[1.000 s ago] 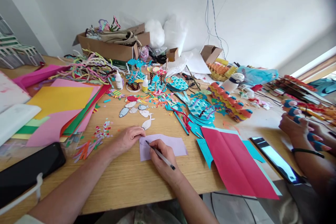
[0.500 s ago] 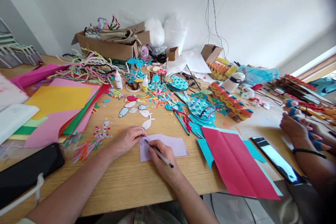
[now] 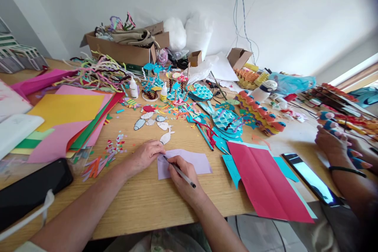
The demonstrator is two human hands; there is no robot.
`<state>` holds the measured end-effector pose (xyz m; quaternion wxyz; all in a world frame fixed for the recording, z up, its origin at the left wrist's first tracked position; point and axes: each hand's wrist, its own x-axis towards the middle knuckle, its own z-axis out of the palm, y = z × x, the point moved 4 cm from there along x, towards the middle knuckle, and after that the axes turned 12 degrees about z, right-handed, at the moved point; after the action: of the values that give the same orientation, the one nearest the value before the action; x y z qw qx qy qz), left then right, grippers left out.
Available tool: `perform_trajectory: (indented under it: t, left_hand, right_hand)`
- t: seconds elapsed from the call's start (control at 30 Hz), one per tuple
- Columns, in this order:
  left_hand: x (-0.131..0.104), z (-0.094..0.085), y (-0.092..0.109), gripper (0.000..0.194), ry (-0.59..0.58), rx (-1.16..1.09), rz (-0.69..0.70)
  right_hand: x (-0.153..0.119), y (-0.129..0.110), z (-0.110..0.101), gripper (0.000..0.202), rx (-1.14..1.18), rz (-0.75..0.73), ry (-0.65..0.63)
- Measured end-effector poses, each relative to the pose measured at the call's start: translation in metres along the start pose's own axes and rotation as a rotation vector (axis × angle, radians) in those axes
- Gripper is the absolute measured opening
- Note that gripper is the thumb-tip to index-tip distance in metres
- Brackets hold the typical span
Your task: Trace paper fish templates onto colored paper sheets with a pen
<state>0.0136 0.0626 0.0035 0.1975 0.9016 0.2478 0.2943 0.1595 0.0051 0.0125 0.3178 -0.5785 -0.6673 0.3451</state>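
A pen [image 3: 183, 175] is gripped in my right hand [image 3: 182, 177], its tip on the left part of a sheet of purple paper [image 3: 195, 163]. Faint lines show near the tip. My left hand [image 3: 149, 155] has its fingers curled together at the paper's upper left corner, pinning it to the table; its fingertips are partly hidden. Just beyond that hand lies a white paper fish [image 3: 165, 138]. Several more cut-out fish, among them a blue-grey one [image 3: 139, 124], are grouped farther back.
Coloured paper sheets [image 3: 67, 110] and a black phone [image 3: 32, 193] are on the left. Paper strips [image 3: 96, 168] lie nearby. Red paper [image 3: 265, 181] and another phone [image 3: 310, 179] sit to the right. Glue bottles [image 3: 134, 88] stand behind. At far right, another person's hand [image 3: 330, 141] holds a craft piece.
The camera view has shifted slightly. My right hand and the pen have barely moved on the purple paper, and my left hand stays at its corner.
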Motion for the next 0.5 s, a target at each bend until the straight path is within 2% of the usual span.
perform_trajectory:
  t: [0.5]
  left_hand:
    - [0.0003, 0.0003, 0.0000, 0.019, -0.041, 0.015, -0.047]
  right_hand:
    - [-0.0032, -0.0015, -0.0039, 0.012, 0.042, 0.036, 0.043]
